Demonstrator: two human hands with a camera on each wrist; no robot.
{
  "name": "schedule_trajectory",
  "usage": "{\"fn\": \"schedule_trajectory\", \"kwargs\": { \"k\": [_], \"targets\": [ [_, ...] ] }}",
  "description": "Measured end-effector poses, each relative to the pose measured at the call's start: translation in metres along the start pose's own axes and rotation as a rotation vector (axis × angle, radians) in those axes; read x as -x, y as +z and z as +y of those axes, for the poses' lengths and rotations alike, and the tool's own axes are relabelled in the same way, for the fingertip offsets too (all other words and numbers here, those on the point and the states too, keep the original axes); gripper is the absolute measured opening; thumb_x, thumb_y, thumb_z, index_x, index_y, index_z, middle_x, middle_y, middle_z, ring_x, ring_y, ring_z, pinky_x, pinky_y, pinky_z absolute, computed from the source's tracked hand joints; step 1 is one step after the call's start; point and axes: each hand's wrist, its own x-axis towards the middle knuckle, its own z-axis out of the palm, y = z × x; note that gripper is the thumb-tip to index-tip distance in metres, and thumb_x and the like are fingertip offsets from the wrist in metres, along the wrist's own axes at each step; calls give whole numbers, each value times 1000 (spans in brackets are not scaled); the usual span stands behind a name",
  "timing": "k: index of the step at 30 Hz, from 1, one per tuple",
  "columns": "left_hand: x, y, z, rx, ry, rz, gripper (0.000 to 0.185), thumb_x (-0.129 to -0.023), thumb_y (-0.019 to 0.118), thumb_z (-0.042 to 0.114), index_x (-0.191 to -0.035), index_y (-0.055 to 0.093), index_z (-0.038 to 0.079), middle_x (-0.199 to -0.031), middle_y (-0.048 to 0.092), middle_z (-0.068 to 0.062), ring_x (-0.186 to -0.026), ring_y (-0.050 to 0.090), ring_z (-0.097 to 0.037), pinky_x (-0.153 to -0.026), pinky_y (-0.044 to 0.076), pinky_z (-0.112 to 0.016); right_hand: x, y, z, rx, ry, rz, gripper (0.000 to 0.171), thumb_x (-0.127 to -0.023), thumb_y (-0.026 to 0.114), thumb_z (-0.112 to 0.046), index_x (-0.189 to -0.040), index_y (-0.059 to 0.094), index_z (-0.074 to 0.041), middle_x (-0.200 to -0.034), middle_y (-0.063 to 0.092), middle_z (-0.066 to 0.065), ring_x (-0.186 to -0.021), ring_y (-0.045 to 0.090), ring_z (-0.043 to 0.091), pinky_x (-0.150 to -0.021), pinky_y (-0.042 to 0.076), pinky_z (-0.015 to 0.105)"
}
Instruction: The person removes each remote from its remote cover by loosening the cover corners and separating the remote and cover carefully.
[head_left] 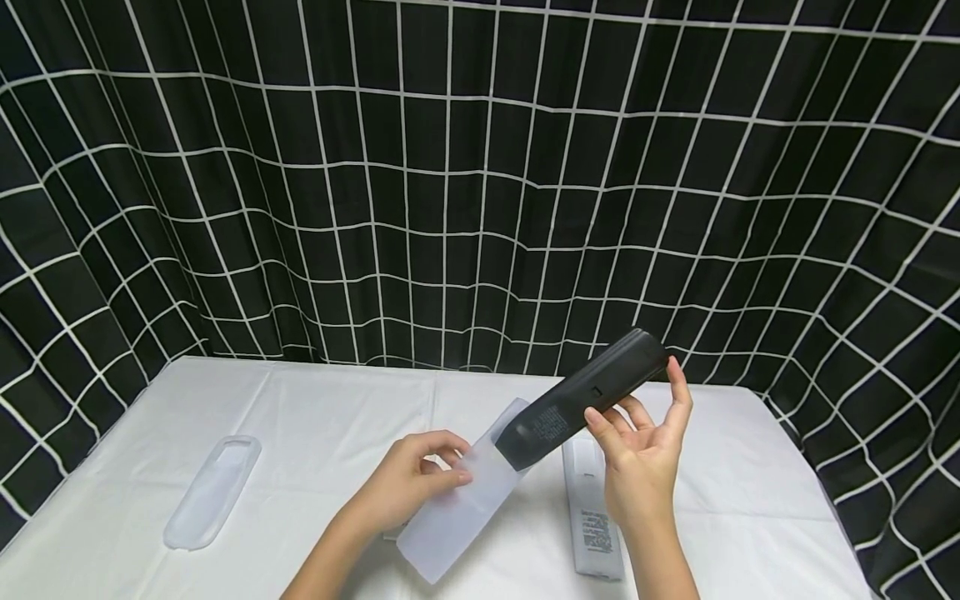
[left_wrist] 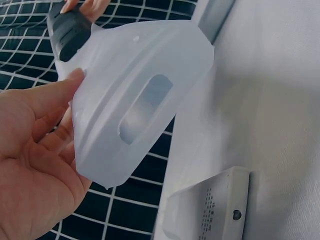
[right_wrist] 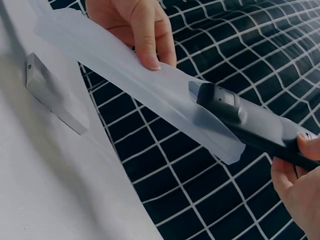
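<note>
My left hand [head_left: 420, 479] grips a translucent silicone remote cover [head_left: 461, 500], held tilted above the table. In the left wrist view its thumb lies on the cover [left_wrist: 140, 95], which has an oval window. My right hand [head_left: 645, 450] holds a black remote [head_left: 585, 396] by its upper part, lower end pushed just inside the cover's open mouth. The right wrist view shows the black remote [right_wrist: 235, 107] tip within the cover [right_wrist: 150, 80], my left hand [right_wrist: 137, 25] above and my right hand [right_wrist: 295, 175] at the lower right.
A white remote [head_left: 592, 508] lies face down on the white table [head_left: 337, 408] under my right hand. A second translucent cover [head_left: 213, 492] lies at the left. A black curtain with a white grid [head_left: 480, 167] hangs behind the table.
</note>
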Motion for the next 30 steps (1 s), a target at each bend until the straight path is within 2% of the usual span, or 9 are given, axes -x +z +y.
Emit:
{"fn": "schedule_trajectory", "kwargs": {
  "k": [12,20,30],
  "targets": [
    [2,-2,5,-19,10,-5,24,-94,75,7,-116,72,-1,-101,70,-9,-72,67,-11,-67,56,-22,-1,-2,-4,-44,-13,2,103,-87,57,32,-163,24,-29,-119,66,14,-92,73,20,-89,62,26],
    [2,-6,4,-44,16,3,22,-94,76,6,-115,73,-1,-101,71,-11,-71,67,-11,-67,57,-23,-4,-4,-8,-64,-7,39,103,-87,57,32,-162,25,-30,-115,67,14,-87,72,20,-86,63,28],
    [3,-10,3,-25,26,12,23,-94,75,5,-116,72,-3,-102,71,-12,-71,68,-11,-67,58,-25,-6,-5,-9,-59,1,42,103,-86,57,32,-162,26,-30,-115,67,14,-88,72,21,-86,64,29]
  ]
}}
